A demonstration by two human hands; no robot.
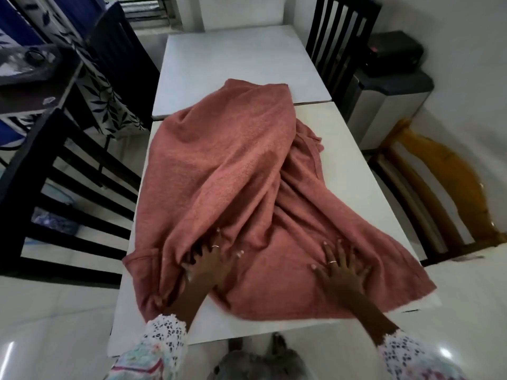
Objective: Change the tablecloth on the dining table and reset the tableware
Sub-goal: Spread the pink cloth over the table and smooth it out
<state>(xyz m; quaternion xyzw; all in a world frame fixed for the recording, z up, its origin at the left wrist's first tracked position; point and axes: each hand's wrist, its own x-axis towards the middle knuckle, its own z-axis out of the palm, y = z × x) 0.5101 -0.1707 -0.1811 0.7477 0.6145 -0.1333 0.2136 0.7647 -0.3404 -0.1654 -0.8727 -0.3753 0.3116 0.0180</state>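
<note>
A: Pink tablecloth (233,171) is on the near tabletop (356,149), bunched in a long ridge running away from the camera. Far end just crosses the seam onto the second tabletop (241,58). Near right corner hangs at the edge.

B: Hands?

A: Right hand (340,270) flat on the cloth, fingers spread, pressing down. Left hand (208,264) also on the cloth, fingers half buried under a fold. Can't tell if it pinches the fold or only pushes it.

B: Risks?

A: Main one: spreading from one end only. The ridge is thick and twisted, so pulling sideways likely drags the whole bundle rather than opening it. Cloth ends up skewed, more overhang on the left.

B: Sliding?

A: Likely. Tabletop looks smooth and glossy, so little grip. A hard tug could take the cloth off toward the dark chair (68,187).

B: Seam?

A: Possible snag where the two tabletops meet. No tableware in view, so reset is not yet started.
</note>
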